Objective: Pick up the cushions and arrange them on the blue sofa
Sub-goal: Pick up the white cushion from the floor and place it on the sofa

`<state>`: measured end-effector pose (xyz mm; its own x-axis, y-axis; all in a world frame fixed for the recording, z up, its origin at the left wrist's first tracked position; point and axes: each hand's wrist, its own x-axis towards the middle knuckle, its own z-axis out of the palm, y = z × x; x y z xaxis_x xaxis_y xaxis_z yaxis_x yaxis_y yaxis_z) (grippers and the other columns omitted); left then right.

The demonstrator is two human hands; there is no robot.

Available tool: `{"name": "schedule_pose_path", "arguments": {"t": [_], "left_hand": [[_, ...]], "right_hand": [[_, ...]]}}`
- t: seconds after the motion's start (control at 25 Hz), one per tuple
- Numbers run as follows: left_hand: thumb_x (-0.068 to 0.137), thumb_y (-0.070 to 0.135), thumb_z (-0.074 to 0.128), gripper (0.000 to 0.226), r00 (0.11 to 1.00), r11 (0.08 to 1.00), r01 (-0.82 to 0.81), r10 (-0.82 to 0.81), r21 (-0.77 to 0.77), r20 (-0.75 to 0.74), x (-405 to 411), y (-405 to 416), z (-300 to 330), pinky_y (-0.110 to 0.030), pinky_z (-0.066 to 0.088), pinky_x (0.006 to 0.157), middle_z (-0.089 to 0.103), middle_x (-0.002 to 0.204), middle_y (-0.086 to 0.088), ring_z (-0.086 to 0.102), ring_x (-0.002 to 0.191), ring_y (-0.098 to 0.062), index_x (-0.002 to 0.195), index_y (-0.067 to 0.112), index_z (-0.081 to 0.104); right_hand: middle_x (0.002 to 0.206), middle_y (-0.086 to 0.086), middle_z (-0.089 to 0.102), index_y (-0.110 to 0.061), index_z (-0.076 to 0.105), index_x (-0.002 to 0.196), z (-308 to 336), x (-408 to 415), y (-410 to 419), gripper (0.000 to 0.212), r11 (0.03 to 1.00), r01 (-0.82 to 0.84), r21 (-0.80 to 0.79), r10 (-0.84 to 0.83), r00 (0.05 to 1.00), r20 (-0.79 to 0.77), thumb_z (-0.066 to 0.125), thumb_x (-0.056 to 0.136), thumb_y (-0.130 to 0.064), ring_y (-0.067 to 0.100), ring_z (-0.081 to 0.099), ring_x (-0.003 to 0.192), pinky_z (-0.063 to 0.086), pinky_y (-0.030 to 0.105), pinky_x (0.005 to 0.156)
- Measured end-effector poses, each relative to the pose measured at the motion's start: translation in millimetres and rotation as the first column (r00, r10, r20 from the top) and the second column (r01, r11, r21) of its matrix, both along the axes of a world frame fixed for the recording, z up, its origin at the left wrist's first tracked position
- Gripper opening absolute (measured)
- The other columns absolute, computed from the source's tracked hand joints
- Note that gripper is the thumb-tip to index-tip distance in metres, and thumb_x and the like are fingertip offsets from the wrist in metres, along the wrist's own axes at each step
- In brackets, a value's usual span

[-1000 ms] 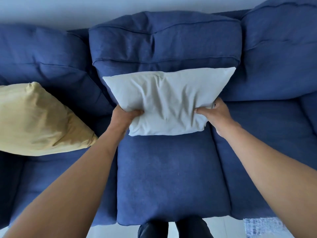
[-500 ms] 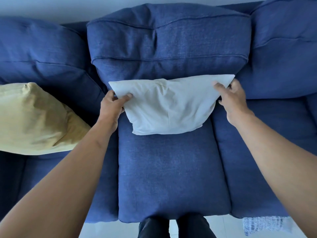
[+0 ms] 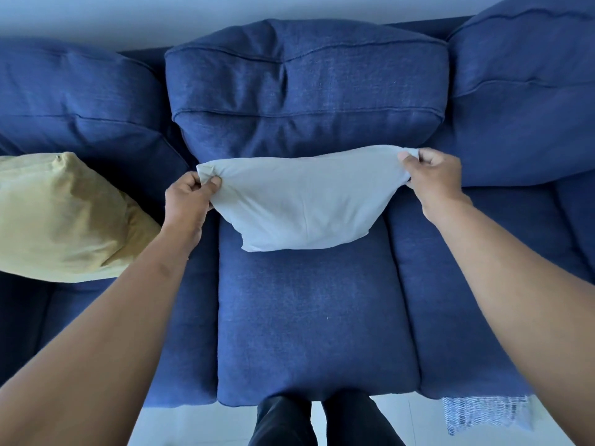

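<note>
A: The left hand (image 3: 188, 201) and right hand (image 3: 431, 178) each pinch a top corner of the grey cushion (image 3: 302, 204).

B: It sits between them against the blue sofa (image 3: 306, 91) backrest; tug evenly, keeping it upright.

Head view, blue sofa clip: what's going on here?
A person stands at the blue sofa arranging cushions. The left hand and right hand each pinch a top corner of the white cushion, which stands on the middle seat against the backrest. A yellow cushion lies on the left seat, untouched.
</note>
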<state>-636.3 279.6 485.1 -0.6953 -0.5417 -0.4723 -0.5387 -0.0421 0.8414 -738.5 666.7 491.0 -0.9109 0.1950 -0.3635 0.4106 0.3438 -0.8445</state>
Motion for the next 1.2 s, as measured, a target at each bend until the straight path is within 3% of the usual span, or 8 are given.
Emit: {"name": "schedule_pose_path", "arguments": {"t": [0.12, 0.24, 0.48, 0.68, 0.76, 0.84, 0.96, 1.2], "left_hand": [[0.099, 0.019, 0.073, 0.01, 0.999, 0.999, 0.031, -0.03, -0.032, 0.037, -8, -4, 6, -0.049, 0.062, 0.102, 0.072, 0.106, -0.008, 0.071, 0.098, -0.022, 0.09, 0.019, 0.071], [0.098, 0.022, 0.073, 0.01, 0.998, 0.994, 0.061, -0.062, -0.096, -0.013, -17, -11, 14, -0.042, 0.064, 0.092, 0.071, 0.103, -0.009, 0.069, 0.093, -0.021, 0.099, 0.013, 0.072], [0.096, 0.021, 0.073, 0.014, 0.991, 0.976, 0.124, -0.11, -0.18, 0.082, -26, -18, 6, -0.021, 0.052, 0.065, 0.075, 0.103, -0.005, 0.069, 0.089, -0.019, 0.084, 0.025, 0.067], [0.093, 0.026, 0.075, 0.019, 0.994, 0.962, 0.084, -0.063, -0.261, 0.088, -25, -28, 4, -0.029, 0.052, 0.066, 0.074, 0.094, -0.004, 0.069, 0.084, -0.021, 0.076, 0.027, 0.066], [0.094, 0.026, 0.074, 0.018, 0.992, 0.962, 0.082, -0.054, -0.26, 0.114, -22, -28, 4, -0.028, 0.053, 0.065, 0.077, 0.098, -0.004, 0.071, 0.086, -0.02, 0.078, 0.029, 0.067], [0.094, 0.025, 0.07, 0.017, 0.992, 0.963, 0.066, -0.034, -0.262, 0.123, -17, -26, 7, -0.029, 0.051, 0.062, 0.074, 0.092, -0.004, 0.067, 0.079, -0.019, 0.078, 0.025, 0.065], [0.092, 0.029, 0.064, 0.03, 0.991, 0.956, 0.046, -0.008, -0.289, 0.13, 2, -21, 15, -0.033, 0.044, 0.059, 0.052, 0.072, -0.008, 0.045, 0.064, -0.023, 0.067, 0.022, 0.05], [0.092, 0.03, 0.061, 0.022, 0.979, 0.972, 0.107, -0.066, -0.209, 0.192, 62, 25, 23, -0.038, 0.048, 0.072, 0.058, 0.086, -0.004, 0.052, 0.082, -0.021, 0.073, 0.021, 0.052]], "right_hand": [[0.087, 0.008, 0.066, 0.006, 0.071, 0.094, 5, -1, -10, 0.034, 1.0, 0.012, -0.022, -0.01, 0.998, 0.069, 0.072, 0.092, -0.027, 0.02, 0.063, 0.08, 0.065, 0.052, 0.089], [0.091, 0.002, 0.074, -0.014, 0.073, 0.083, 15, -12, -12, 0.016, 0.997, 0.051, -0.063, -0.046, 0.996, 0.079, 0.072, 0.097, -0.023, 0.019, 0.072, 0.087, 0.066, 0.039, 0.083], [0.085, 0.006, 0.07, -0.021, 0.066, 0.066, 2, -12, -16, 0.022, 0.992, -0.017, 0.122, -0.005, 0.985, 0.175, 0.073, 0.084, -0.031, 0.024, 0.067, 0.077, 0.065, 0.055, 0.086], [0.064, 0.002, 0.043, -0.005, 0.05, 0.064, 3, -8, -20, 0.037, 0.969, 0.004, 0.246, -0.016, 0.999, 0.046, 0.065, 0.085, -0.03, 0.018, 0.042, 0.061, 0.045, 0.022, 0.047], [0.069, 0.003, 0.055, 0.0, 0.059, 0.075, 3, -6, -22, 0.037, 0.98, 0.033, 0.194, -0.049, 0.996, 0.08, 0.067, 0.082, -0.036, 0.021, 0.054, 0.065, 0.066, 0.042, 0.066], [0.075, -0.004, 0.068, -0.014, 0.066, 0.074, 5, -1, -23, 0.026, 0.993, 0.067, 0.101, -0.078, 0.991, 0.108, 0.071, 0.086, -0.036, 0.02, 0.066, 0.078, 0.064, 0.055, 0.086], [0.088, -0.01, 0.072, -0.034, 0.063, 0.081, 17, 19, -18, 0.012, 0.992, 0.112, 0.055, -0.116, 0.99, 0.076, 0.071, 0.087, -0.04, 0.019, 0.074, 0.097, 0.062, 0.051, 0.095], [0.109, -0.012, 0.075, -0.036, 0.068, 0.092, 44, 91, 7, 0.021, 0.984, 0.138, 0.112, -0.147, 0.986, 0.078, 0.064, 0.084, -0.056, 0.018, 0.071, 0.111, 0.057, 0.049, 0.102]]}}
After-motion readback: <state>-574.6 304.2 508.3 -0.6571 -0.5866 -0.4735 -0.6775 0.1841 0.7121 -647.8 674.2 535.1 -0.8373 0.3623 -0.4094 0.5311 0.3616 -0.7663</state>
